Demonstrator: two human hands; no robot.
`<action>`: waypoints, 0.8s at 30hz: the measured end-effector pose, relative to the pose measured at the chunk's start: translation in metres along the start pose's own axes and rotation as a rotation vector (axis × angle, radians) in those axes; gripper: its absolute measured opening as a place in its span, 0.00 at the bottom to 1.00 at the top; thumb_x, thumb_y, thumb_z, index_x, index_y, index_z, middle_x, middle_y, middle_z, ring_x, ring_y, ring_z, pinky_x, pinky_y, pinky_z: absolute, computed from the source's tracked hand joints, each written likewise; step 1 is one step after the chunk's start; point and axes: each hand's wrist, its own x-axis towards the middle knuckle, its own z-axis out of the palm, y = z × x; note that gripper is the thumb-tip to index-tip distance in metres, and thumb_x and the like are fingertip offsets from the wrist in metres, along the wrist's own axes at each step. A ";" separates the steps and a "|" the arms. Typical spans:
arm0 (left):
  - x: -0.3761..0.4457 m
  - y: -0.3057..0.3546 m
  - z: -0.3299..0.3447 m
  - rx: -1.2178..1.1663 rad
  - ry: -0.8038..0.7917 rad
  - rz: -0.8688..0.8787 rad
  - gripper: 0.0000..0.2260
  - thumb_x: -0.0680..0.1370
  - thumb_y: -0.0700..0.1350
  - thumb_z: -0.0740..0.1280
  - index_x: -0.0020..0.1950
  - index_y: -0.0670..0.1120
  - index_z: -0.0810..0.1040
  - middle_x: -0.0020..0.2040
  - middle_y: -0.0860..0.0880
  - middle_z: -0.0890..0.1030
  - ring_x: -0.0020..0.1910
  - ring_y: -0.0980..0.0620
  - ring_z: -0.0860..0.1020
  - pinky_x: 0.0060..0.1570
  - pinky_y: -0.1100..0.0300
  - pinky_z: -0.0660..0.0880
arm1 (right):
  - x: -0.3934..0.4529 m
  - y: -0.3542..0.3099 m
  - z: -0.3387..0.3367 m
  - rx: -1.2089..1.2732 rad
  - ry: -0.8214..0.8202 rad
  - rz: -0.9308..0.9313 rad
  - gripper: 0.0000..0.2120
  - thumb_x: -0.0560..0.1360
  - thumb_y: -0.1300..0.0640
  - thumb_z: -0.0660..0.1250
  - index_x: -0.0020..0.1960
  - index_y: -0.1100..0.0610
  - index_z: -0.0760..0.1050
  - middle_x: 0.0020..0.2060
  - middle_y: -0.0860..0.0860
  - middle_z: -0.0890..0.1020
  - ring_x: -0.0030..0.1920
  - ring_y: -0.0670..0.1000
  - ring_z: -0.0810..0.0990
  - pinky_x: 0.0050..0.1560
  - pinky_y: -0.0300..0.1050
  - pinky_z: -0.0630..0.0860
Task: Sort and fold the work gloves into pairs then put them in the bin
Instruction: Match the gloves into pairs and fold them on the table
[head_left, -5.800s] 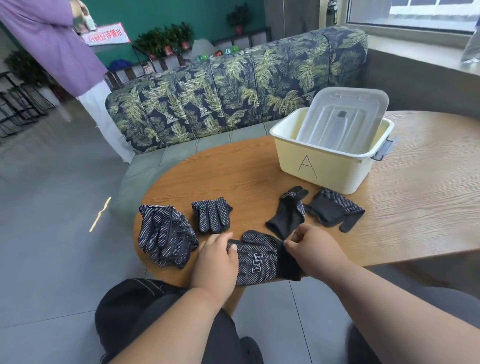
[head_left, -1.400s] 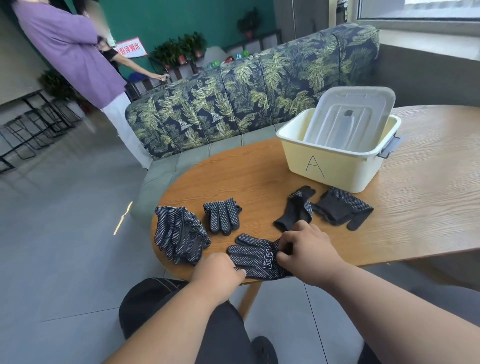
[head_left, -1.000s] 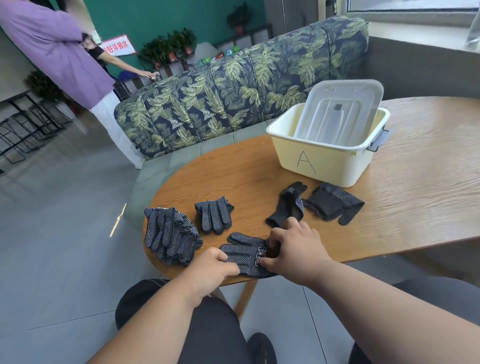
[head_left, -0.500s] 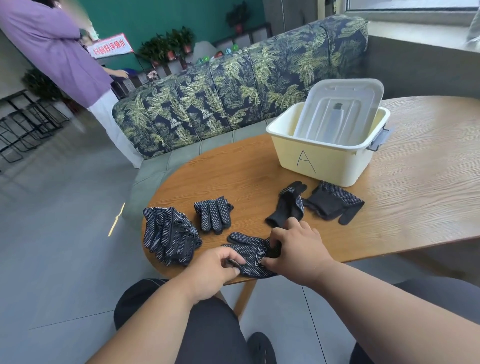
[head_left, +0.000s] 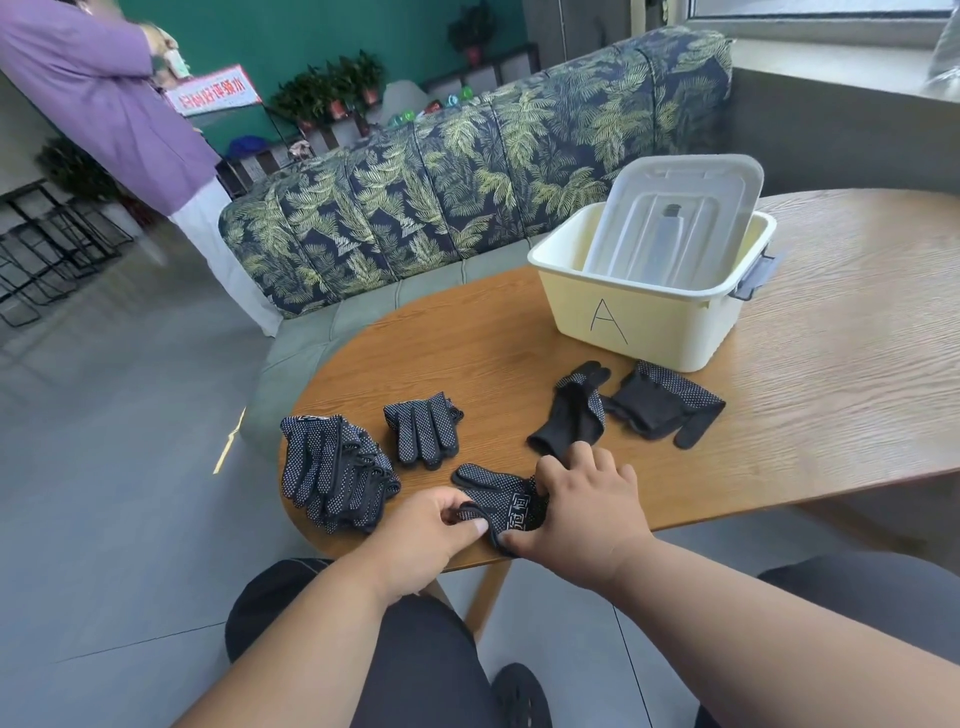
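Folding a glove pair at the table's near edge

Head view: compared with half a second back, the left hand (head_left: 434, 525) has closed tighter on the finger end of the dotted glove pair (head_left: 501, 501), thumb and fingers pinching the fabric, while the right hand (head_left: 587, 506) presses down over the cuff end, fingers curled on it; the fold looks about half made, so nothing seems ready for the bin (head_left: 649, 322) yet. That bin, cream plastic marked "A" with a pale lid leaning inside, sits upper right of centre on the wooden table (head_left: 831, 364). A soft heap of knitted black gloves with white grip dots (head_left: 332, 470) lies lower left, a small folded bundle (head_left: 423, 434) beside it, two limp loose gloves (head_left: 623, 408) below the bin.
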 end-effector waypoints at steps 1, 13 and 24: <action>0.000 -0.001 -0.001 -0.007 -0.001 -0.001 0.06 0.75 0.53 0.73 0.49 0.54 0.84 0.45 0.48 0.87 0.43 0.48 0.85 0.50 0.44 0.81 | 0.000 0.000 0.001 0.003 0.004 0.003 0.37 0.61 0.17 0.57 0.55 0.46 0.71 0.54 0.49 0.69 0.60 0.56 0.69 0.60 0.55 0.67; 0.002 -0.008 -0.011 -0.061 -0.056 0.009 0.08 0.78 0.43 0.74 0.48 0.57 0.85 0.46 0.51 0.86 0.45 0.58 0.81 0.53 0.60 0.78 | -0.001 -0.005 0.007 -0.012 0.032 0.018 0.37 0.62 0.17 0.56 0.54 0.47 0.70 0.54 0.50 0.70 0.60 0.57 0.69 0.59 0.56 0.65; 0.013 0.003 0.006 0.231 0.145 -0.021 0.08 0.74 0.57 0.75 0.46 0.55 0.82 0.41 0.56 0.84 0.40 0.58 0.82 0.49 0.56 0.80 | 0.000 -0.001 0.003 -0.002 -0.008 -0.001 0.36 0.62 0.18 0.58 0.54 0.46 0.70 0.52 0.49 0.68 0.59 0.56 0.68 0.59 0.55 0.65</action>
